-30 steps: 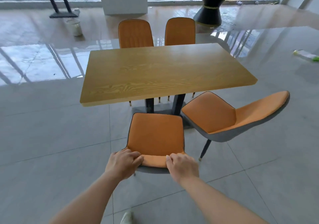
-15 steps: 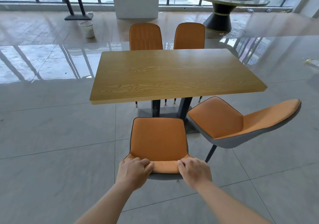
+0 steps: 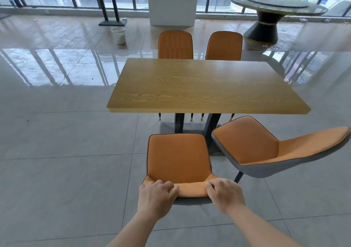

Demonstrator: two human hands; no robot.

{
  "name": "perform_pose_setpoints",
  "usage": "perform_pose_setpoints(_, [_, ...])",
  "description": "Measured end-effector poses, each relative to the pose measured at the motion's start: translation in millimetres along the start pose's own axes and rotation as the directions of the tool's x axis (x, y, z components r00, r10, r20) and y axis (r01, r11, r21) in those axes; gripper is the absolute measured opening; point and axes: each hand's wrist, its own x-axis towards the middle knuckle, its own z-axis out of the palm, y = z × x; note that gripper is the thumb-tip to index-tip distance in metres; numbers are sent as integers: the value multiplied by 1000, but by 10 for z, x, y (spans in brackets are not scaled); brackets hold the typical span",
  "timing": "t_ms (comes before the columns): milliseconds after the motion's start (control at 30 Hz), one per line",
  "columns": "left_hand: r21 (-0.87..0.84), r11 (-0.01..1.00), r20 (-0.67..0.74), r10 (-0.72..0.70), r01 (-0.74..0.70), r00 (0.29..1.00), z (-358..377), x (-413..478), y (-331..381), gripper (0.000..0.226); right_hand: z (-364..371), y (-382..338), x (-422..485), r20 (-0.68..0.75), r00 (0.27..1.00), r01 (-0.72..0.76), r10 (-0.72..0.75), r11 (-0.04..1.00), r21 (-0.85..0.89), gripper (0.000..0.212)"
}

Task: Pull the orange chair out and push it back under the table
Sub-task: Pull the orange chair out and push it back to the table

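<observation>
Fingers (image 3: pixel 167 187) of both hands curled over the top rim of the chair (image 3: pixel 178 157), gripping its padding. Beyond, bench (image 3: pixel 205 87) lying broadside, long axis left to right. Chair standing on the floor, seemingly clear of the bench top, seat pointing straight away from the fingers toward the gap beneath. Level and equally near, left hand (image 3: pixel 155 197) and right hand (image 3: pixel 226 195), either side of the middle. Probably calls for one square push forward.
</observation>
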Motion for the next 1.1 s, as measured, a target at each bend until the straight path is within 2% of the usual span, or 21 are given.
perform_pose_setpoints(133, [-1,1000,-35,10,-10,999,-21,7,-13,62,38,-14,1,-51,999,-5,3,1000,-28,42])
perform_pose_setpoints(300, [-1,1000,-68,-21,21,997,2,49,-4,61,32,-6,22,-49,999,19,-20,999,-30,43])
perform_pose_setpoints(667, [-9,1000,-55,-29,29,998,-57,187,-88,50,108,-66,141,-85,996,16,-18,1000,-24,47])
perform_pose_setpoints(900, [-28,999,-57,-39,37,998,-95,242,-122,55,122,-118,219,-96,995,-2,-2,999,-37,44])
perform_pose_setpoints(1100, [-8,999,-73,-44,43,996,-124,302,-156,49,123,-162,282,-102,995,-11,8,999,-34,43])
